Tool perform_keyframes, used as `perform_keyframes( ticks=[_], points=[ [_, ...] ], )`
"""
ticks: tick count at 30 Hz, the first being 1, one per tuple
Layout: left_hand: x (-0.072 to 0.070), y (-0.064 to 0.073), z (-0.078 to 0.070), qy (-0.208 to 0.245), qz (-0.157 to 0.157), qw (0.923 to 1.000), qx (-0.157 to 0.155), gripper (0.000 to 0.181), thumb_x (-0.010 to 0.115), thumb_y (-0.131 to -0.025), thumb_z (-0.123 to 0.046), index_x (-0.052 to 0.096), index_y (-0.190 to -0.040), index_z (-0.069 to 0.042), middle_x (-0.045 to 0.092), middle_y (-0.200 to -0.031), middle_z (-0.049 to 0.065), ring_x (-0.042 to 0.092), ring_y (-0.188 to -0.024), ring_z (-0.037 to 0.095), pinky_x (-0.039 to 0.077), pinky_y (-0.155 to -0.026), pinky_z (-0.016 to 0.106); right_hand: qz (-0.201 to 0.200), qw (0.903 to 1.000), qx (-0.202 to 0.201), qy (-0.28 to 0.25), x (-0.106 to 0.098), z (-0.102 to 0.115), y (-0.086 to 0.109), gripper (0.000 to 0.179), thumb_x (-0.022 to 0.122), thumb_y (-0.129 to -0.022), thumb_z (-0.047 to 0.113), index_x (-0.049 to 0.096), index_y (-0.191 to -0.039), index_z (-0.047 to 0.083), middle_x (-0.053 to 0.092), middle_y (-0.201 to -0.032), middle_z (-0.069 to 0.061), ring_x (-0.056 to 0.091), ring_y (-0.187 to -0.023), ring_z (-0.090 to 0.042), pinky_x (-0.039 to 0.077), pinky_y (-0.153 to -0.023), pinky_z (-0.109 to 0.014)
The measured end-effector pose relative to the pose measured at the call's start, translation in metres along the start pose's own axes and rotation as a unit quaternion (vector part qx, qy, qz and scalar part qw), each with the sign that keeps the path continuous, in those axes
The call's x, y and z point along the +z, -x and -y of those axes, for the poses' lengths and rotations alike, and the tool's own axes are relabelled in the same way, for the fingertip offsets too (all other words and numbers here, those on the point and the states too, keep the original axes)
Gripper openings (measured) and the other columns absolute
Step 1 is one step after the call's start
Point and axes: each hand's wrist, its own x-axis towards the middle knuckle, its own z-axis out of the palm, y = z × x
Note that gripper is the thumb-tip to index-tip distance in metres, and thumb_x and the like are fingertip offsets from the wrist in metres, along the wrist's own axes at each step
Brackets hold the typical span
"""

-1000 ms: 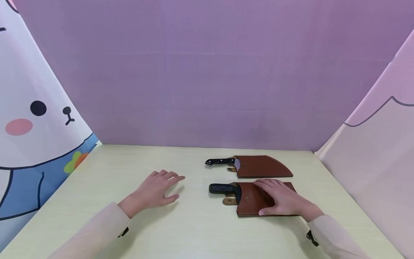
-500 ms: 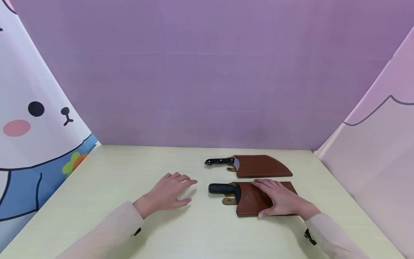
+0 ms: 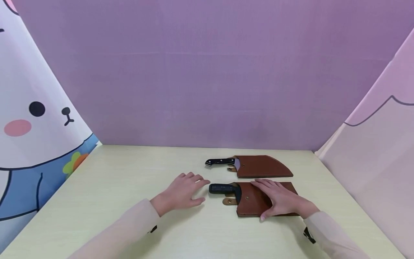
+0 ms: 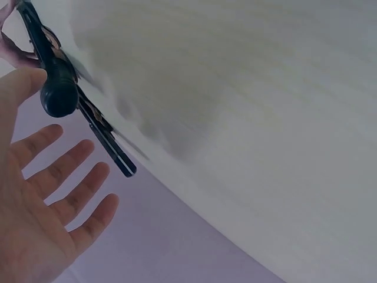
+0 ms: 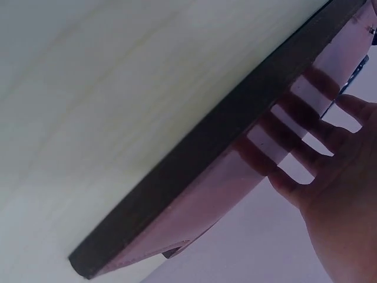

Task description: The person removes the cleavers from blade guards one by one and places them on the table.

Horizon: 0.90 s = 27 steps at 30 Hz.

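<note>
Fingers spread, the left hand [image 3: 183, 191] hangs just short of the black handle [image 3: 221, 188]; the right hand [image 3: 282, 198], fingers also apart, spans the brown sheath [image 3: 248, 207] beneath — best steady it lightly, gripping the handle squarely.

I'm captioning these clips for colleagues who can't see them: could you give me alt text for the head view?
A person's right hand spreads over a brown-sheathed knife on a pale table, while the left hand is open beside the end of its black handle. A second sheathed knife lies just beyond, with a purple backdrop behind.
</note>
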Motion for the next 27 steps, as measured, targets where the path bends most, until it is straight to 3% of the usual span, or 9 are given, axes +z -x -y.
perform_keyframes(
  ticks=[12, 27],
  points=[
    [0.010, -0.030, -0.012, -0.017, 0.025, 0.9995, -0.013, 0.049, 0.058, -0.083, -0.046, 0.052, -0.126, -0.024, 0.058, -0.119, -0.002, 0.056, -0.104, 0.020, 0.046, -0.081, 0.040, 0.008, 0.9999, -0.006, -0.008, 0.007, -0.011, -0.005, 0.113, 0.066, -0.055, 0.075, 0.030, -0.143, 0.013, 0.034, -0.144, -0.015, 0.033, -0.130, -0.038, 0.025, -0.098, -0.062],
    [0.022, -0.052, -0.019, -0.023, 0.053, 0.9983, -0.002, 0.052, 0.059, -0.083, -0.049, 0.050, -0.128, -0.026, 0.058, -0.121, -0.002, 0.056, -0.102, 0.018, 0.046, -0.081, 0.038, 0.006, 0.9998, -0.014, 0.009, 0.005, -0.010, -0.007, 0.107, 0.065, -0.059, 0.073, 0.032, -0.142, 0.013, 0.039, -0.140, -0.015, 0.037, -0.126, -0.039, 0.029, -0.094, -0.063]
  ],
)
